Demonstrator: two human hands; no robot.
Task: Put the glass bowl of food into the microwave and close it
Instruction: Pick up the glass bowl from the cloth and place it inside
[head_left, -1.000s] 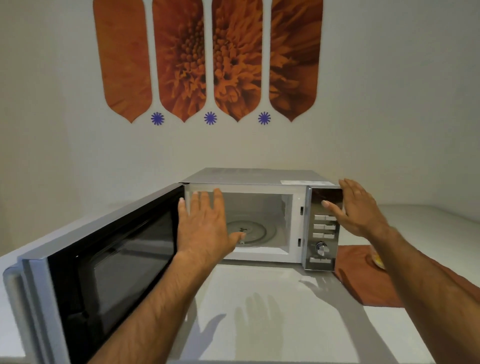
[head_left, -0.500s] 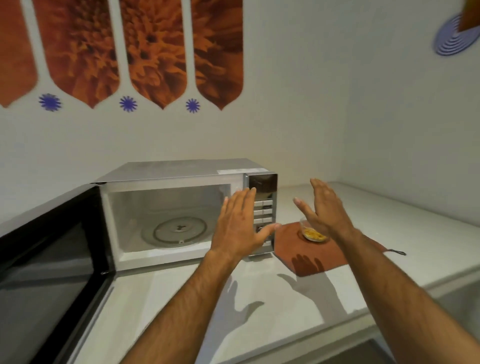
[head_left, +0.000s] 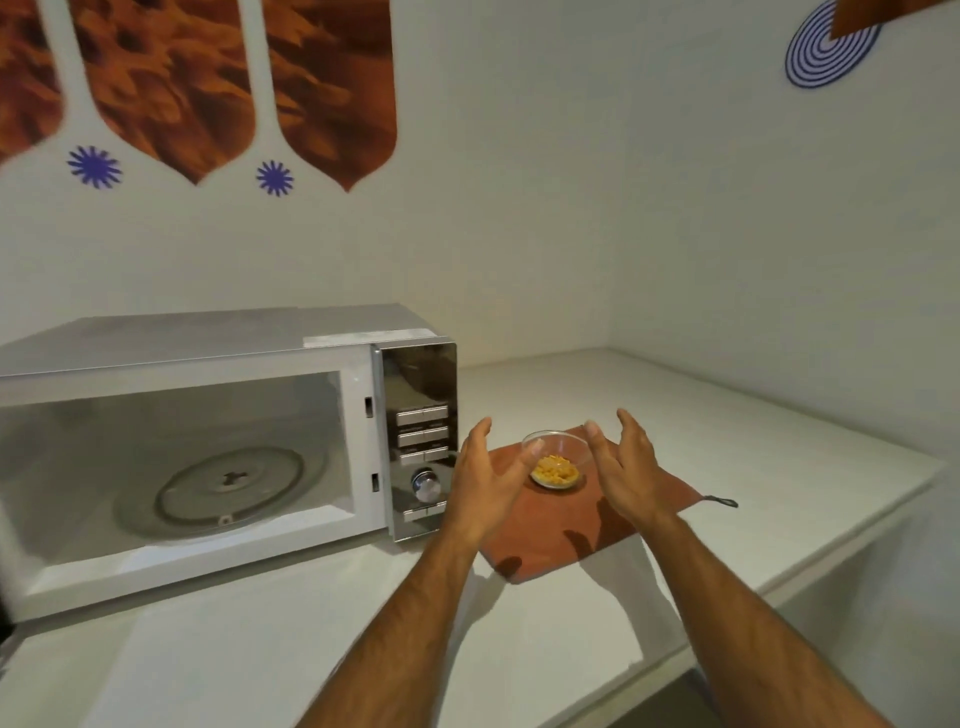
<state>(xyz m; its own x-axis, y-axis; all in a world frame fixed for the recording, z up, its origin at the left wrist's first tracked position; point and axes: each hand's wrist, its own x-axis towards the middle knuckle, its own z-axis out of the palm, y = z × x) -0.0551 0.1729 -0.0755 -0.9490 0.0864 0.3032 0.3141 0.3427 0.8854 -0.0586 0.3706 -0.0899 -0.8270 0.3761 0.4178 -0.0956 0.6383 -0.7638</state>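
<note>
- Step in hand, by judgement: the reach for the glass bowl (head_left: 556, 460), ahead of any lift.
- Location of the task item: the bowl sits between the two hands, just beyond the fingertips, on an orange cloth (head_left: 582, 525) that runs beneath both palms. Yellow food (head_left: 555, 472) lies in its base.
- Left hand (head_left: 485, 480): spread wide, palm turned inward toward the bowl, holding nothing. Whether its fingertips touch the rim cannot be told; they overlap it in this view.
- Right hand (head_left: 626, 470): likewise wide open, palm inward, empty. Its thumb stands near the far rim; contact is not confirmed.
- Microwave (head_left: 218, 441): to the left of the left hand, cavity exposed, glass turntable (head_left: 228, 486) bare.
- Recommended handling: close both palms evenly on opposite walls of the bowl, below the rim, since smooth glass probably slips under a pinch.
- Lift level to keep the food in, and clear the control panel (head_left: 422, 441) just beside the left hand before swinging left to the cavity.
</note>
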